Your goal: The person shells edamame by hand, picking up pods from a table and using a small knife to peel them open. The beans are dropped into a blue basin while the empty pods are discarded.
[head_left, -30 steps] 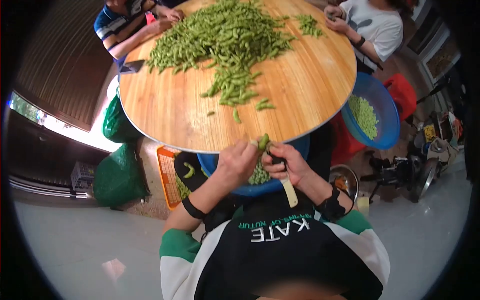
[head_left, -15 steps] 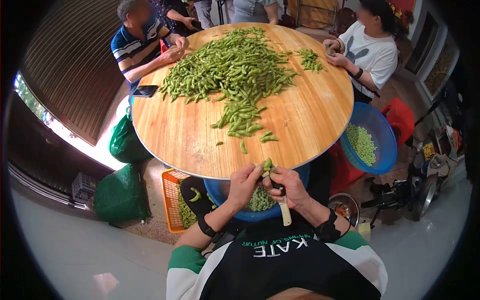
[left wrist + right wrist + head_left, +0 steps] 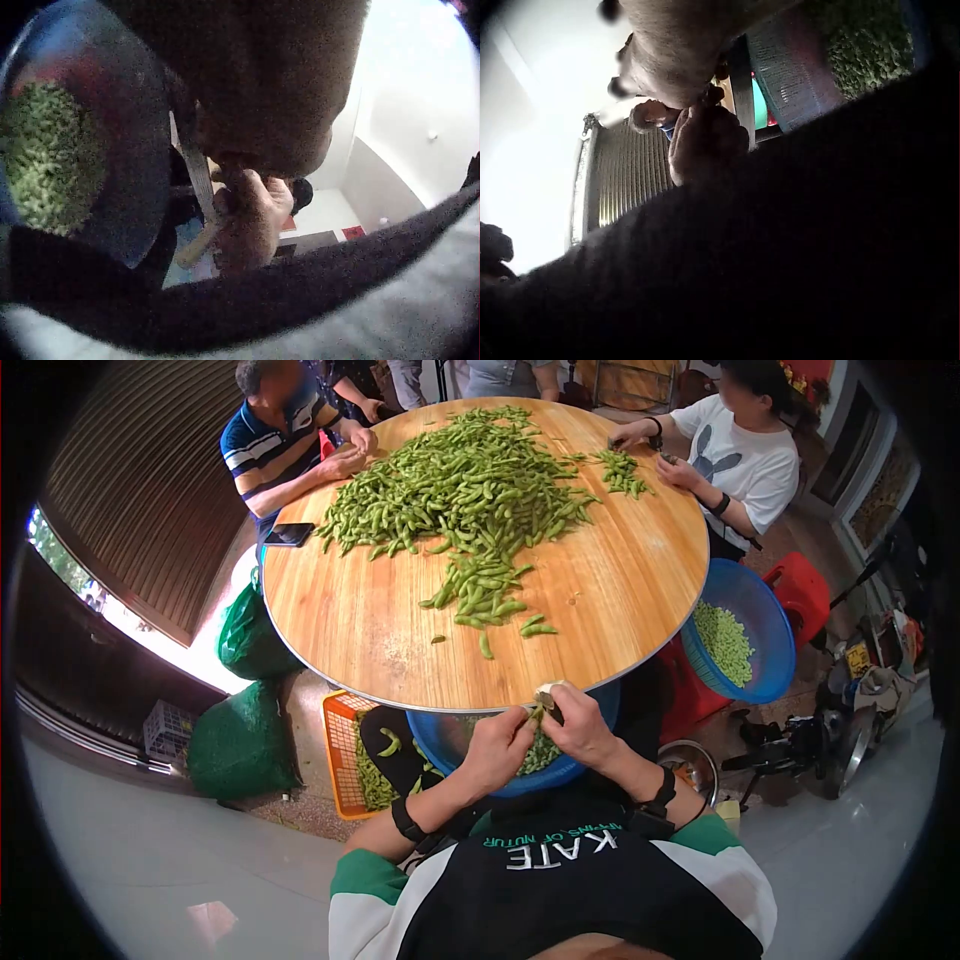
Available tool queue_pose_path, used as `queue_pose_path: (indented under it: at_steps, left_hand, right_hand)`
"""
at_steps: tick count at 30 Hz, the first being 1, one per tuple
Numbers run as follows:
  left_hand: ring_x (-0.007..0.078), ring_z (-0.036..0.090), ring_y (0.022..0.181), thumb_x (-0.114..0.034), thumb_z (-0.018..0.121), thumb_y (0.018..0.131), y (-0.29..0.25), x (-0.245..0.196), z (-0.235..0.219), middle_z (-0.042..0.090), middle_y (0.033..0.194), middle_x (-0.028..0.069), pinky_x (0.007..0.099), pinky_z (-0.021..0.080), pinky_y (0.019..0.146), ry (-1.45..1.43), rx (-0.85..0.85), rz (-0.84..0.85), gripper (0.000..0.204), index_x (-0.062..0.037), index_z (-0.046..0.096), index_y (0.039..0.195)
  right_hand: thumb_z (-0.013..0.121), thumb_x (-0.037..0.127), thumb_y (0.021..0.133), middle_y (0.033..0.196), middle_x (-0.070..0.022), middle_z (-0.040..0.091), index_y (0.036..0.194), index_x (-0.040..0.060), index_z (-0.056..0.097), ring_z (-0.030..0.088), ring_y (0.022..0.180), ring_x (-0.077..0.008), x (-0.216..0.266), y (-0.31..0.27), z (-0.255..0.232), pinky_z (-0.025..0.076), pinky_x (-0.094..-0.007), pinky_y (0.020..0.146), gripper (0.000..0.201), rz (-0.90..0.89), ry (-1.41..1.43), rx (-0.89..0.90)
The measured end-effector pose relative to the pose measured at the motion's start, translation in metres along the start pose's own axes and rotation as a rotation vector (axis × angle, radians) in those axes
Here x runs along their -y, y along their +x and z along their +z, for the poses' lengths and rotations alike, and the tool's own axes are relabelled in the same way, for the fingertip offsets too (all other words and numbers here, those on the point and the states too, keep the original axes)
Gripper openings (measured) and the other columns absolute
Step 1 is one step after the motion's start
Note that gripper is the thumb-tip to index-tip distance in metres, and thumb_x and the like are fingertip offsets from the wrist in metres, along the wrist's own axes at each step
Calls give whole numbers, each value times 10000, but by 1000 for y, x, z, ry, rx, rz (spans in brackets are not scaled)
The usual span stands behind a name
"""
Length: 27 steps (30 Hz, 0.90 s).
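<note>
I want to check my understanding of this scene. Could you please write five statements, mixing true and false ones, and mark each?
1. Many pods lie heaped on the table. True.
2. The orange crate is on the person's left. True.
3. The phone is on the table's right side. False: the phone is on its left side.
4. The basin beside the red stool holds whole pods. False: that basin holds loose beans.
5. The left hand and right hand come together near the table's edge. True.
</note>
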<state>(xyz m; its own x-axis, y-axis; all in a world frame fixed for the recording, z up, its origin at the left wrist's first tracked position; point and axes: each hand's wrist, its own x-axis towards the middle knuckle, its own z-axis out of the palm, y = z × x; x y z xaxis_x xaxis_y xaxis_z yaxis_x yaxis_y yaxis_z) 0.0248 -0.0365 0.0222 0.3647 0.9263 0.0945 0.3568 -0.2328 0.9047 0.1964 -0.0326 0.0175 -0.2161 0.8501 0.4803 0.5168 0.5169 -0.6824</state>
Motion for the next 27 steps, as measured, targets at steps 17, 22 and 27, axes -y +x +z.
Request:
queue_pose_path:
  at_steps: [17, 22, 27]
  left_hand:
    - [403, 585, 757, 7, 536, 760, -12, 41, 21, 596, 847, 199, 425, 475, 664, 241, -6, 240, 268, 3, 550, 1028]
    - [286, 631, 791, 18, 591, 786, -19, 24, 12, 612, 876, 148, 351, 497, 677, 113, -96, 282, 259, 11, 555, 1042]
    - [171, 630, 778, 11, 652, 803, -28, 1, -34, 633, 854, 94, 277, 492, 682, 31, -8, 187, 149, -8, 610, 945]
  right_hand:
    - [636, 47, 684, 756, -174, 485, 830, -9, 493, 531, 664, -371, -2, -15, -3, 458, -428, 570, 211, -133, -141, 134]
    - [642, 53, 712, 796, -189, 524, 884, -4, 493, 571, 702, -376, -3, -17, -9, 470, -443, 610, 234, 44, -115, 162]
    - [655, 64, 733, 764, -175, 526, 849, -11, 518, 570, 688, -361, 10, -10, -5, 449, -418, 592, 194, 45, 87, 165]
